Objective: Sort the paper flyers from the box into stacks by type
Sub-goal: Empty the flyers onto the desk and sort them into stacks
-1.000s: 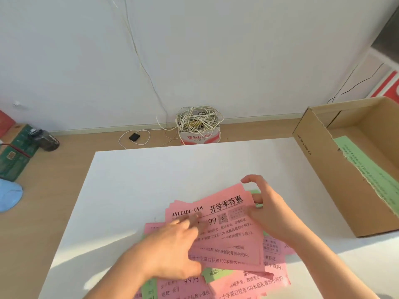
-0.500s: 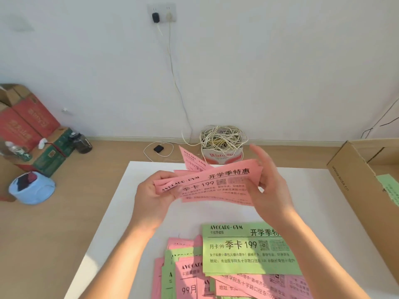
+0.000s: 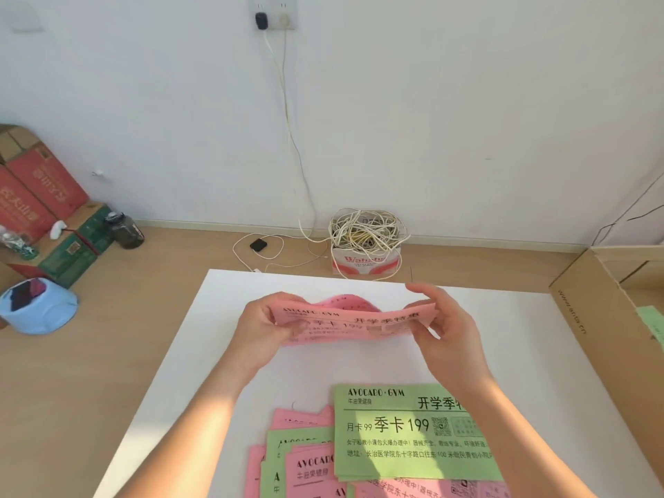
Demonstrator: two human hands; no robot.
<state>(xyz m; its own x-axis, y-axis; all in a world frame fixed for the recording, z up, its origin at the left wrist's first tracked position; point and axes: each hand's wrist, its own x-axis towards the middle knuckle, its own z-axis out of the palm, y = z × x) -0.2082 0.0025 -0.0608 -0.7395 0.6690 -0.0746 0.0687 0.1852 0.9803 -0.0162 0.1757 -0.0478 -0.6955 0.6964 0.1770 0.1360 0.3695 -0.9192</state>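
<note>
Nearest to me, a loose pile of pink and green flyers (image 3: pixel 309 461) is lying at the near edge of the white counter (image 3: pixel 222 354), with one green flyer (image 3: pixel 402 433) sitting on top. My right forearm is crossing over that sheet's right end and hiding part of its print.

Farther out, I am holding a bundle of pink flyers (image 3: pixel 352 323) up off the counter. My left hand (image 3: pixel 266 328) is gripping its left end and my right hand (image 3: pixel 445 328) is pinching its right end, with the upper fingers spread loose. The sheets are bowing upward in the middle.

To the right, the cardboard box (image 3: pixel 575 310) is standing open on the counter's edge, a green sheet (image 3: pixel 652 321) showing inside.

Beyond the counter, a tangle of cables (image 3: pixel 366 228) is sitting in a small carton on the floor, with a blue basin (image 3: pixel 39 310), a dark bottle (image 3: pixel 125 230) and red cartons (image 3: pixel 36 195) off to the left. A wall socket (image 3: pixel 275 14) is feeding cords down the wall.
</note>
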